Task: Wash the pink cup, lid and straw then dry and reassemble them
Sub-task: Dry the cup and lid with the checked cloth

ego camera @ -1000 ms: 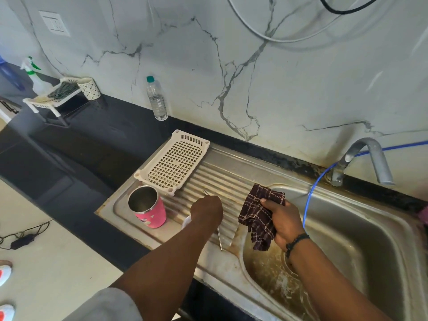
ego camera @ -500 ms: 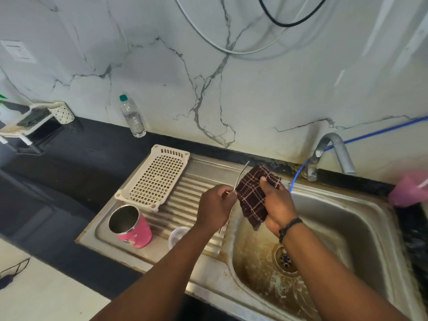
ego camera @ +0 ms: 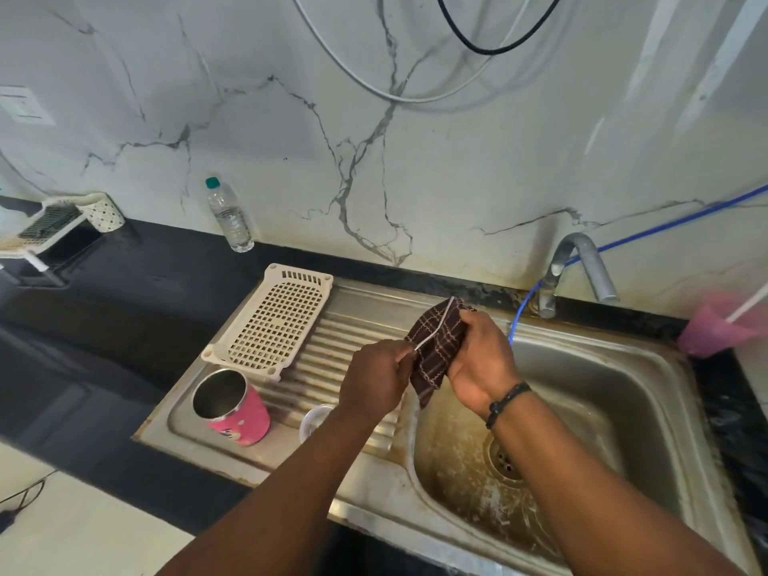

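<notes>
Left hand [ego camera: 376, 378] pinches metal straw [ego camera: 436, 326]; right hand [ego camera: 478, 359] grips checked cloth [ego camera: 436, 347]. Risk: wet straw slips into sink basin [ego camera: 602, 409].

No lettering, brand, number or sign can be read anywhere. The pink cup [ego camera: 239, 413] on the drainboard carries a printed design too blurred to make out, and the water bottle [ego camera: 229, 216] by the wall shows no legible label.

Bare forearms, a black beaded bracelet [ego camera: 508, 403] on the right wrist
</notes>
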